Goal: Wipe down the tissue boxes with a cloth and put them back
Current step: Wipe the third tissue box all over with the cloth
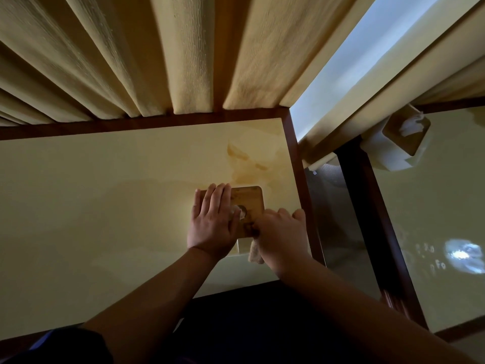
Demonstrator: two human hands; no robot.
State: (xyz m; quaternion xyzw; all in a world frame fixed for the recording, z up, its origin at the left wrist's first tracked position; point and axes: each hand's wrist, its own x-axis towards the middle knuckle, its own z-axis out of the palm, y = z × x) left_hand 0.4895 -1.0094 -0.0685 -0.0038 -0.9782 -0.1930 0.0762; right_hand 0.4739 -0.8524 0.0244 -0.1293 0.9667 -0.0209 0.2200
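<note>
A tissue box [250, 203] with a wooden lid and white sides stands on the cream table [105, 206], near its right edge. My left hand [214, 222] lies flat on the lid with straight fingers, covering its left half and part of the tissue opening. My right hand [282, 235] grips a pale cloth [256, 254] against the box's near right corner; the cloth hangs below the hand. A second tissue box [404, 139] with a tissue sticking out stands on the neighbouring table at the right.
Cream curtains [157, 53] hang along the table's far edge. A dark wooden rim [296, 158] frames the table. A narrow gap [338, 219] separates it from the second glossy table [433, 206] on the right. A window strip [354, 69] shows at upper right.
</note>
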